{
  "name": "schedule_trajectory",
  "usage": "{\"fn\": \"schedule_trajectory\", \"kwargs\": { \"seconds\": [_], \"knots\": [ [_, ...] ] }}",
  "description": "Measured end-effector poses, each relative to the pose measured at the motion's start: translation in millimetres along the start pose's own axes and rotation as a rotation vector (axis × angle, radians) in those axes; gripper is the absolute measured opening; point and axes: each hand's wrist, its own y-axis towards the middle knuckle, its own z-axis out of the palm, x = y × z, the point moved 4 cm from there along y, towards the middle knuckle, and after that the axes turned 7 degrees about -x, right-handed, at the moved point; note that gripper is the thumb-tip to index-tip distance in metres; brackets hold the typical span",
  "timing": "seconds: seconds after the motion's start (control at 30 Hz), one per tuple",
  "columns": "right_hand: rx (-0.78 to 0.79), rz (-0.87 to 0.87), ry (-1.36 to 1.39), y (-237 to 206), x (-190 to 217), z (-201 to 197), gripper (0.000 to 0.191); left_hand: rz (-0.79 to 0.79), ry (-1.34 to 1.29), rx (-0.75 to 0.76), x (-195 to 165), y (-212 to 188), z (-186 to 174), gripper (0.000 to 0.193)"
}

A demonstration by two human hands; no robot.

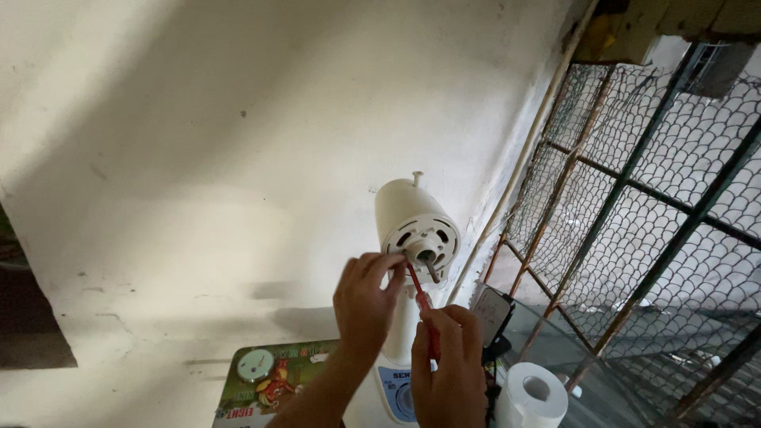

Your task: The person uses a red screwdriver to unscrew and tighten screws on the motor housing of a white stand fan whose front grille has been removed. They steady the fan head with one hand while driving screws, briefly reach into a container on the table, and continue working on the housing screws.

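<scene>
Whitewashed wall (198, 158) fills most of the shot, pretty scuffed and stained, with a thin pipe (523, 150) running diagonally up its right edge. Off to the right is a metal window grille (658, 198) backed with scalloped wire mesh, rusty in spots.

Front and centre is a cream fan motor housing (416, 226) with the blades and guard off, so you can see the vented face and the bare shaft sticking out toward the camera. It sits on top of a white fan stand (396, 380) with a blue control panel low down, close to the wall.

Left hand (366, 305) is up at the front of the motor, fingertips pinched right at the hub beside the shaft. Right hand (449, 368) is lower, wrapped tight around the handle of a red screwdriver (420, 305), whose tip points up to the motor face just under the shaft.

Smaller stuff: a colourful printed box (265, 380) at bottom left, a white tissue roll (533, 392) at bottom right, and a phone (491, 313) propped upright just behind the right hand.
</scene>
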Motion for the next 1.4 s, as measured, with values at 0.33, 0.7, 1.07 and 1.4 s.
{"fn": "schedule_trajectory", "kwargs": {
  "seconds": [0.33, 0.7, 1.07, 1.4],
  "knots": [
    [0.016, 0.02, 0.031, -1.5, -6.3, 3.9, 0.022, 0.099, -0.186, -0.056, -0.4, 16.9, -7.1, 0.017],
    [0.019, 0.032, 0.006, 2.9, -8.8, 2.3, 0.021, 0.141, -0.124, -0.117, 10.3, 8.1, 3.9, 0.014],
    [-0.065, 0.02, -0.013, 2.7, -2.7, 2.4, 0.024, 0.285, -0.064, -0.218, 9.3, 5.9, 4.0, 0.017],
    [0.053, 0.12, -0.015, 14.9, -3.3, -0.3, 0.018, 0.26, -0.073, -0.22, 8.1, 7.3, 1.0, 0.015]
  ]
}}
